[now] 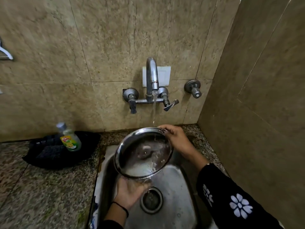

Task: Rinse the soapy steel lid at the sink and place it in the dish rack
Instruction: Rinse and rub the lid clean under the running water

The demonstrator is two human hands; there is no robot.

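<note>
I hold the round steel lid (132, 154) tilted over the steel sink (173, 195), its hollow side facing me, with soapy water pooled at its lower edge. My right hand (176, 138) grips the lid's upper right rim. My left hand (130, 192) supports the lower rim from beneath. Water runs from the wall tap (152, 75) and strikes the lid near its top right. No dish rack is in view.
A dish-soap bottle (69, 138) stands on a black mesh basket (49, 152) on the granite counter (41, 195) left of the sink. The sink drain (151, 199) lies below the lid. Tiled walls close in behind and on the right.
</note>
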